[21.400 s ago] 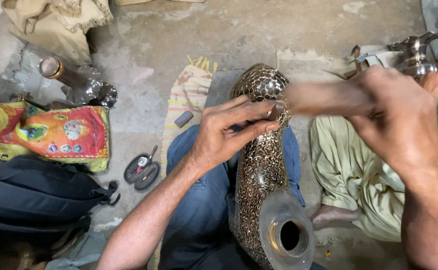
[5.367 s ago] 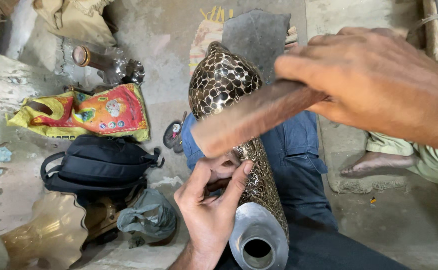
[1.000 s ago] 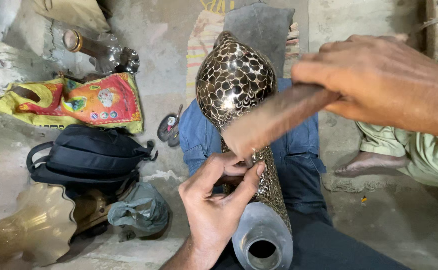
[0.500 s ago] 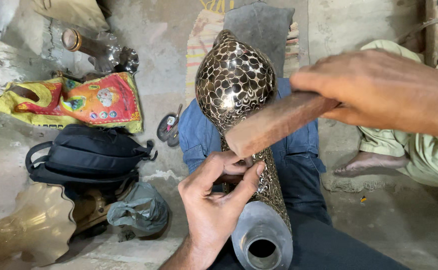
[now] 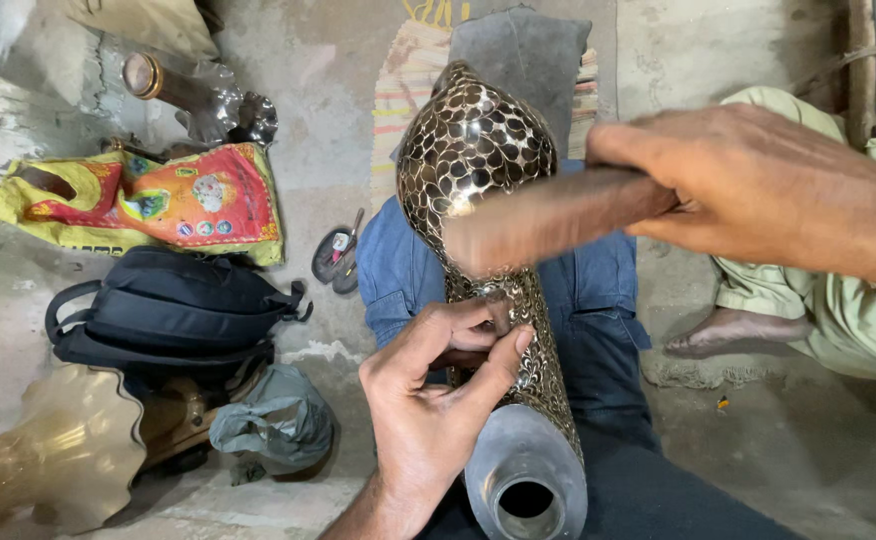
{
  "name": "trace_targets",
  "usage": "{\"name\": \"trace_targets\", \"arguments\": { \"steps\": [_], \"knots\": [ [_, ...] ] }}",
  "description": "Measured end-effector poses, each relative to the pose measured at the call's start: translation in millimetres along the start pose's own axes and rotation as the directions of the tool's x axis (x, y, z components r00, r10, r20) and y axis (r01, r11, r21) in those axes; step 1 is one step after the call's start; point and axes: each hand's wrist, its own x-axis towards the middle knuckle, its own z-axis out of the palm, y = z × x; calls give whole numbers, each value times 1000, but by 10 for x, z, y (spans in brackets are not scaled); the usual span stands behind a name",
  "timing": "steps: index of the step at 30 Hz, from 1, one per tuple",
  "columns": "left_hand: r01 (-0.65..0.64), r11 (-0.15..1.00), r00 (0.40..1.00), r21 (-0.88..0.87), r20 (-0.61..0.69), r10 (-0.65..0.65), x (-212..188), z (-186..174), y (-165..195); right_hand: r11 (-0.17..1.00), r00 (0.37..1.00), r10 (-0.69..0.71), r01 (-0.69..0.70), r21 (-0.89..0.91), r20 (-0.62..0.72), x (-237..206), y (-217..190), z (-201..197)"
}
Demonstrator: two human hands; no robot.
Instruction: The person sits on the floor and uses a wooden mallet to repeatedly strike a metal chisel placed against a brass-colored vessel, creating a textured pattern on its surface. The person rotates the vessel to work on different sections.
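- Two hands on one job: we're working a tall metal vase (image 5: 478, 190) covered in a hammered scale pattern. It's lying along our lap on the blue jeans (image 5: 598, 290), with the plain open neck (image 5: 526, 490) pointing back at us and the fat belly pointing away.
- Our left hand (image 5: 436, 400) is wrapping around the narrow waist of the vase, fingers curled and clamped on it, thumb pressing on top.
- Our right hand (image 5: 758, 185) is closed tight around a wooden mallet (image 5: 548, 215). The head is blurring right over the belly of the vase, so it looks mid-swing. Can't tell if it's touching the metal or just above it.
- To do this well, we'd say keep the left grip firm so the vase isn't rolling on the thigh, and keep those fingers well back from the strike zone. They're sitting just below it, which feels close.
- Light, even taps seem smarter than big swings. The pattern looks fine enough that a heavy blow could flatten it.
- Left of the vase: a black backpack (image 5: 173, 310), a yellow and red printed bag (image 5: 148, 200), and a brass fluted piece (image 5: 48, 455) down in the corner.
- Right of the vase, another person's leg in pale green cloth (image 5: 838, 300) and a bare foot (image 5: 728, 330) are resting on the floor.
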Motion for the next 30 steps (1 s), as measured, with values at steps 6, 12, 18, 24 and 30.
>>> {"name": "trace_targets", "arguments": {
  "steps": [6,12,18,24,30],
  "knots": [
    [-23,1000,1000,-8,-17,23,-56,-36,10,987,972,-161,155,-45,-170,-64,-46,-8],
    [17,998,998,-56,-66,-21,-109,-11,-38,979,935,-198,176,-102,-295,-42,-203,-115],
    [-14,998,997,-59,-76,10,-98,-10,-54,1000,973,20,-20,5,-231,-19,-245,-184],
    [-48,999,995,-11,-86,47,-88,-14,-53,993,969,-101,111,32,-224,53,-192,-163],
    [2,998,997,-66,-77,-7,-98,3,-76,989,992,114,-108,105,-52,104,-242,-215]
  ]
}}
